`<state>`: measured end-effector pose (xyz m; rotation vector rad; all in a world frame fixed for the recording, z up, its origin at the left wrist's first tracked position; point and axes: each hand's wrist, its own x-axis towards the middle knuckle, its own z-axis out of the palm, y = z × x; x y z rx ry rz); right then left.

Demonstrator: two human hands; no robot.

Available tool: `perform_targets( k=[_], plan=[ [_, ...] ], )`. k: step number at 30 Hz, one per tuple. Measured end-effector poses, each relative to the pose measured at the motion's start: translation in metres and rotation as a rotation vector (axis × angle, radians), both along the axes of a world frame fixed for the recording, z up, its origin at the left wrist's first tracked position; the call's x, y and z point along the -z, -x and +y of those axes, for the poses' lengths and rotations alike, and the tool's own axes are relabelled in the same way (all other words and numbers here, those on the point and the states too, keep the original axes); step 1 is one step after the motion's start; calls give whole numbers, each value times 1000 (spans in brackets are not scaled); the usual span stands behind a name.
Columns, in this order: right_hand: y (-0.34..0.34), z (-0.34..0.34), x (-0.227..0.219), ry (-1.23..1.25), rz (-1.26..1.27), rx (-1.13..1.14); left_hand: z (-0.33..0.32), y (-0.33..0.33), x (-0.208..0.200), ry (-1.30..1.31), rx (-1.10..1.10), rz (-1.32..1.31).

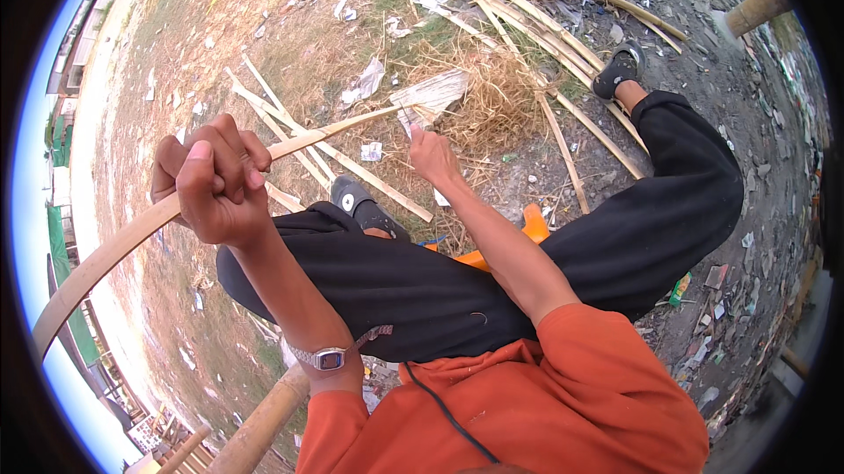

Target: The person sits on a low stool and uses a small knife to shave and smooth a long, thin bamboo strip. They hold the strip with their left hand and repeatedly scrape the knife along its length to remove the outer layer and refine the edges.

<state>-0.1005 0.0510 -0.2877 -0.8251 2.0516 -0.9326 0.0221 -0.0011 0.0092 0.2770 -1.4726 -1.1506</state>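
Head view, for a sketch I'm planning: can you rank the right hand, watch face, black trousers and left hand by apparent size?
1. Black trousers
2. Left hand, gripping the wooden strip, probably enlarged by nearness
3. Right hand
4. Watch face

We note the wooden strip [110, 265] cut off at the left rim; a short length is covered by the left hand [211, 177]. Of the right hand [432, 157] we see mainly the back; most of its fingers are hidden, and we cannot tell what they grip. An orange object [534, 224] is largely covered by the black trousers [369, 276]; its kind is unclear to us. Watch [330, 359] display: too small to read. Shirt [563, 412] and pole [255, 426] run out at the bottom, the post [756, 10] at the right rim. Buildings [69, 74] at left: blurred. Much litter [362, 83]: too small to identify.
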Motion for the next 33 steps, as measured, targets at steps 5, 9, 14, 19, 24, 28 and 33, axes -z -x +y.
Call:
perform_targets(
  k=[5,9,14,19,24,28,33],
  plan=[
    [0,1,-12,70,9,-58,3,-7,4,7,-29,-6],
    [2,-5,12,-62,-27,-19,-1,-4,3,-11,-40,7],
    [-9,-5,11,72,21,-8,1,-4,3,-14,-60,-3],
    [-4,-13,15,27,-24,-38,-5,-8,4,-23,-98,5],
    [-5,-21,21,-58,32,-3,-10,-3,0,-46,-122,23],
    [1,-28,4,-26,14,-60,-10,-13,6,-97,-173,31],
    [8,-20,49,-211,122,-41,-5,-6,0,-73,-206,-60]
  ],
)
